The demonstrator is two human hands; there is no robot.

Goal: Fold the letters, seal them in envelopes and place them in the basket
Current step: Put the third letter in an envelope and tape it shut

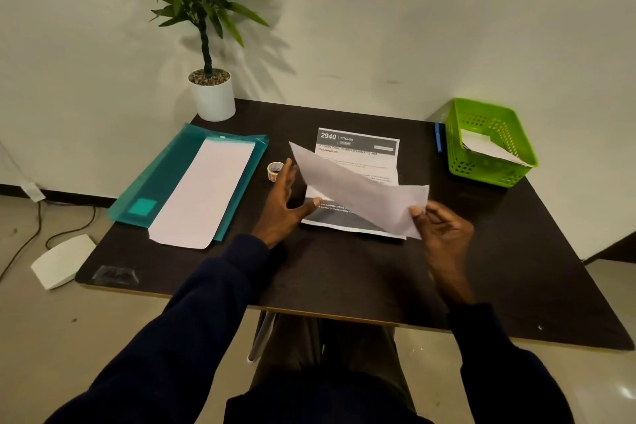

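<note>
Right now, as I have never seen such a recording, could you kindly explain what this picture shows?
There is no machine here. A person wears a camera on the head, looking down at their own two hands over a dark table. The right hand pinches one end of a long white sheet, tilted above a printed letter lying flat. The left hand is open beside the sheet. On the left lies a teal folder with a white envelope on it, and a tape roll is nearby. Far right stands a green basket holding white paper, with a blue pen beside it. A potted plant stands behind.
</note>
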